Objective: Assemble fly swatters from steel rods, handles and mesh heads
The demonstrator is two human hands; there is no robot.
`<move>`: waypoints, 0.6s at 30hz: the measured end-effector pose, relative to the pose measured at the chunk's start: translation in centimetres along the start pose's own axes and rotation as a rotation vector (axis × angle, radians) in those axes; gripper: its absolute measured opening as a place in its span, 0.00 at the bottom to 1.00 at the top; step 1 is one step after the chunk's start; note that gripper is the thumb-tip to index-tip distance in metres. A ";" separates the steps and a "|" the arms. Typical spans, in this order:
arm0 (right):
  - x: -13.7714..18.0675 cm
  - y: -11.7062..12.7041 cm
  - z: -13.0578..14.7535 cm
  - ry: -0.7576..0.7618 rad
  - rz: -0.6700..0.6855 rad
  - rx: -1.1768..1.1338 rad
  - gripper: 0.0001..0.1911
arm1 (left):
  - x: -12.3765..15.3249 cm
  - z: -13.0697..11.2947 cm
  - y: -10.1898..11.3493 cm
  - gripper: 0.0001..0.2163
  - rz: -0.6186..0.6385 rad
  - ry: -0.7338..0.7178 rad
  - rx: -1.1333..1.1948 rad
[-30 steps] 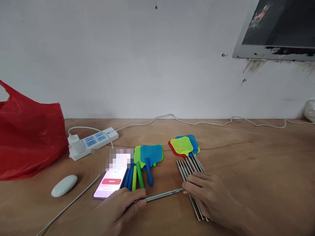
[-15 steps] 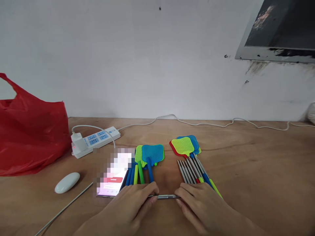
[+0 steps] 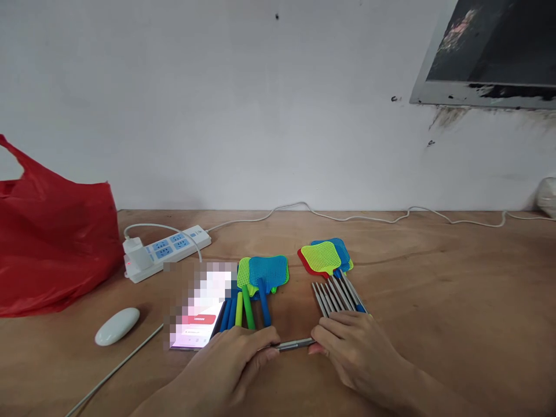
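Note:
A short telescopic metal rod (image 3: 293,346) lies crosswise near the table's front edge, gripped at both ends. My left hand (image 3: 237,365) closes round its left end and my right hand (image 3: 354,350) pinches its right end. Just beyond my left hand lies a bunch of small fly swatters with green and blue heads (image 3: 263,272) and coloured handles. Past my right hand a second bunch of swatters (image 3: 324,256) lies with metal shafts (image 3: 334,296) pointing at my fingers.
A lit phone (image 3: 197,324) lies left of the swatters. A long thin rod (image 3: 115,366), a white oval mouse-like object (image 3: 117,326), a white power strip (image 3: 165,251) with cable and a red plastic bag (image 3: 52,231) sit to the left on the wooden table (image 3: 456,301).
My hands have come closer together along the rod and the visible stretch of it has shortened, from long a second ago to short now. The rest has not moved.

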State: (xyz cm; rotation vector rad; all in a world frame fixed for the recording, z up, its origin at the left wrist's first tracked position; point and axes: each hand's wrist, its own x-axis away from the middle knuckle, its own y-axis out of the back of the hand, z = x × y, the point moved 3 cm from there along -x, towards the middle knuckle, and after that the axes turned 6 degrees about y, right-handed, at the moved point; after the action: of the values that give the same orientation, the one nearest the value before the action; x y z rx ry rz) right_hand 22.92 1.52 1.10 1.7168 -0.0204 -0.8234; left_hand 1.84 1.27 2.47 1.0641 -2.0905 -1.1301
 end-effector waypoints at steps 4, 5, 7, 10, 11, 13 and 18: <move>-0.2 0.6 0.1 0.041 -0.038 0.029 0.24 | 0.7 0.6 0.2 0.17 -0.065 0.030 0.022; -0.2 0.7 0.2 0.050 -0.033 0.033 0.24 | 0.8 0.7 0.2 0.17 -0.080 0.049 0.020; -0.3 0.6 0.4 0.062 -0.009 0.040 0.23 | 0.8 0.6 0.2 0.17 -0.082 0.088 0.008; -0.3 0.2 0.8 0.064 0.032 0.044 0.20 | 0.2 -0.2 0.1 0.15 -0.030 0.137 0.010; -0.3 0.1 1.0 0.063 0.042 0.045 0.19 | 0.0 -0.6 0.1 0.14 -0.019 0.150 0.020; -0.3 0.0 1.2 0.059 0.054 0.043 0.15 | -0.6 -1.4 0.1 0.15 0.000 0.152 0.042; -0.1 0.1 1.1 0.034 0.081 -0.009 0.10 | -1.1 -2.0 -0.2 0.13 0.022 0.140 0.027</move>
State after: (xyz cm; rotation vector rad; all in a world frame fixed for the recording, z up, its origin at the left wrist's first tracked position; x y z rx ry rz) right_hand 22.30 0.64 1.17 1.7102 -0.0633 -0.7332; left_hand 4.04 1.20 3.21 1.0976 -2.0078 -0.9900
